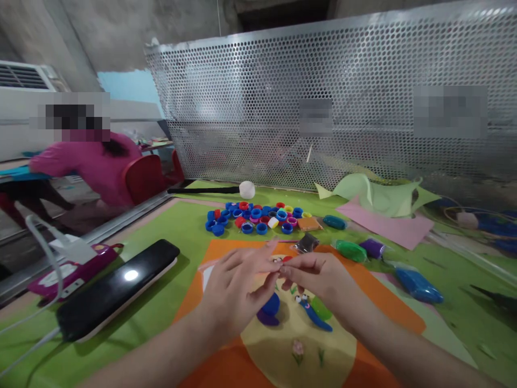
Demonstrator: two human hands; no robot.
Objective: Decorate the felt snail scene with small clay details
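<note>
- As both hands meet over the sheet, their fingertips come together, presumably for fine control of something tiny; any held piece is too small to identify.
- Left hand [238, 277]: outer fingers spread, thumb and index converging on the meeting point; whether they grip cannot be told.
- Right hand [317, 275]: thumb and index pressed together in a pinch, contents hidden.
- Beneath: a flat orange paper sheet [226, 364] bearing a pale-yellow rounded panel [278, 361], centred probably for easy reach.
- On the panel: a blue elongated clay figure with googly eyes [319, 319], beside the right hand.
- Beyond: loose blue, red and white plastic caps [256, 214] and a wrapped green clay packet [351, 251], likely set aside as supplies.
</note>
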